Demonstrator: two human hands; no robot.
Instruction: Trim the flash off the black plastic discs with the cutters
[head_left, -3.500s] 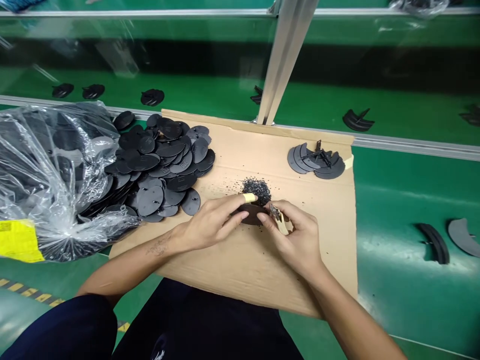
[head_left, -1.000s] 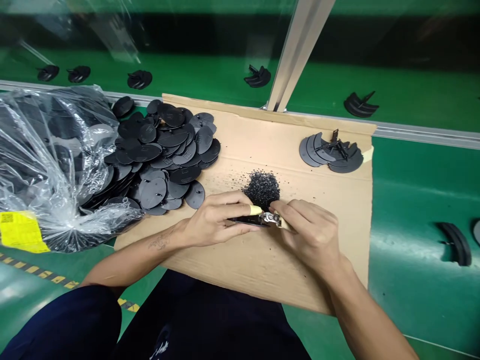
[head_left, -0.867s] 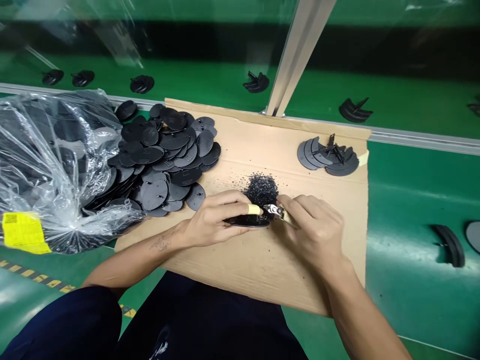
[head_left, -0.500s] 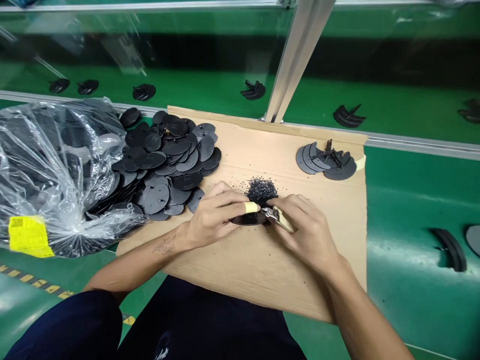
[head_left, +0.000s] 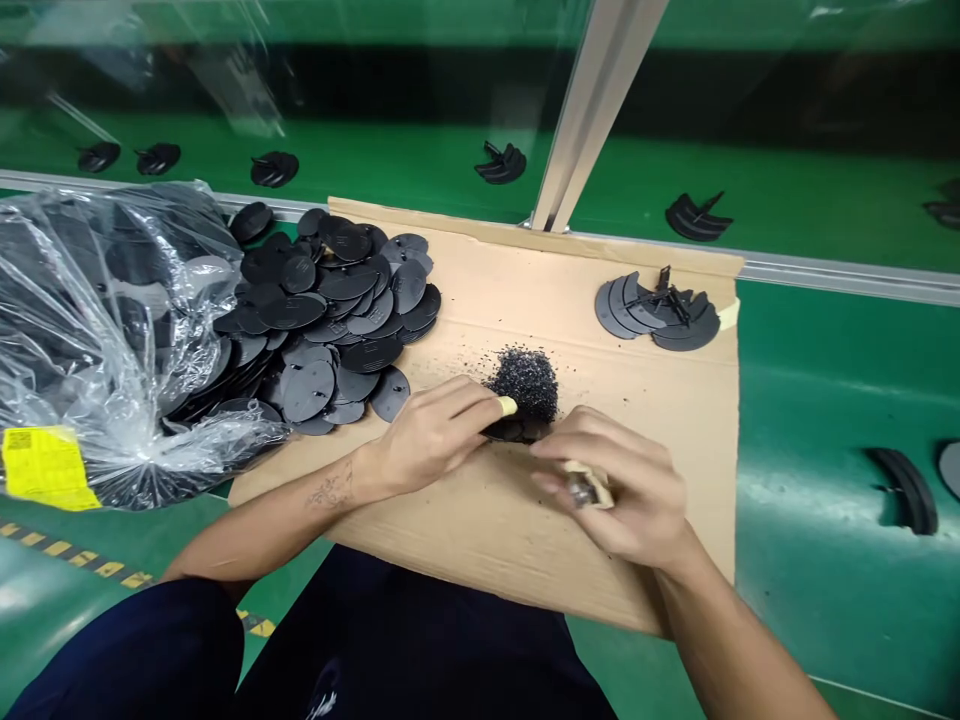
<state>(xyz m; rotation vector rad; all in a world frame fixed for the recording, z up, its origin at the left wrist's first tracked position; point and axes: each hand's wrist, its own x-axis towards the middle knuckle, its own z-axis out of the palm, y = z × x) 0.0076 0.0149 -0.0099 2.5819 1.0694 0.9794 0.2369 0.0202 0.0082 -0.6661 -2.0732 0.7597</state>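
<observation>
My left hand (head_left: 442,432), with yellow tape on a fingertip, is closed on a black plastic disc (head_left: 514,430) low over the cardboard. My right hand (head_left: 619,485) is wrapped round a pair of nippers (head_left: 591,487) with pale handles; motion blurs them and the jaws are hard to make out. The nippers are apart from the disc, nearer to me. Just beyond the disc lies a heap of small black plastic clippings (head_left: 525,382), with loose bits scattered about it.
Many black discs (head_left: 367,310) are piled on the left of the cardboard sheet (head_left: 480,540), beside a clear plastic bag (head_left: 97,330) of discs. Curved black pieces (head_left: 660,312) lie at the back right. A metal post (head_left: 592,110) and glass panels stand behind.
My right hand has drawn the nippers away from the disc, toward me and to the right, and turned them. My left hand still holds the disc, shifted slightly.
</observation>
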